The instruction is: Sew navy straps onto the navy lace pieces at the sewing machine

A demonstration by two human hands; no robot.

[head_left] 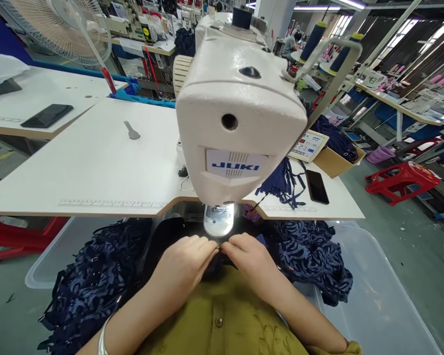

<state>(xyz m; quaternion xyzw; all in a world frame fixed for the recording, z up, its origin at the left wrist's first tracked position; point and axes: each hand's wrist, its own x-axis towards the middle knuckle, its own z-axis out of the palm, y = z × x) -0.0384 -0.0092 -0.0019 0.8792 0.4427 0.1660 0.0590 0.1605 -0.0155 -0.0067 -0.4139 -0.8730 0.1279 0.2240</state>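
Note:
My left hand [187, 259] and my right hand [249, 261] meet fingertip to fingertip just in front of the sewing machine's lit bed end [219, 222]. Both are closed in a pinch. A tiny dark, brownish bit shows between the fingertips, too small to name. Above them looms the white head of the sewing machine [240, 113], which hides its needle area. To the left hangs a heap of navy patterned garments [96, 276] with thin straps. On the right lies another navy patterned pile [311, 256].
The white machine table [96, 162] carries a small grey flat tool [132, 130]. Right of the machine are navy strips [281, 182], a phone [317, 186] and a cardboard box [336, 160]. Translucent plastic bins [373, 291] sit below. A red stool [401, 181] stands at right, a fan [64, 29] at left.

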